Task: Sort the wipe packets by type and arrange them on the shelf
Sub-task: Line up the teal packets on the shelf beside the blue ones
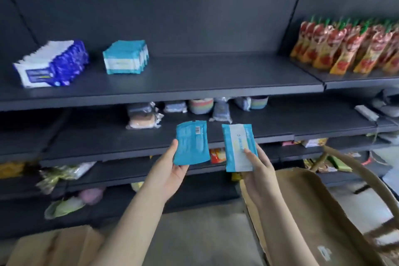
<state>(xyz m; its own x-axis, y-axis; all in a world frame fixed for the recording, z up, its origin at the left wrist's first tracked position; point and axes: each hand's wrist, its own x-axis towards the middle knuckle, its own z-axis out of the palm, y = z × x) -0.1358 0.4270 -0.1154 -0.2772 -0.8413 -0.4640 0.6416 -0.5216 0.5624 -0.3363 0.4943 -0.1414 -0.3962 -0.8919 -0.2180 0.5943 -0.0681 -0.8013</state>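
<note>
A dark grey metal shelving unit (172,93) with a plain back panel (172,17) fills the view, its tiers stepping down to a pale grey floor (194,233). Red-and-orange spouted pouches (345,47) stand in rows on its upper right tier.

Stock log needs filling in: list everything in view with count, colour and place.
Blue packets: one row, blue and white, top shelf, left.
Teal packets: one short row, teal and white, top shelf, beside the blue.
Barcode packet: one, teal, before second shelf.
White-panel packet: one, teal and white, beside it.
Sauce pouches: many, red and orange, right bay.
Wrapped goods: several, blurred, second shelf.
Paper bags: two, brown, bottom corners.
Left hand: fingers grip barcode packet.
Right hand: fingers grip white-panel packet.
</note>
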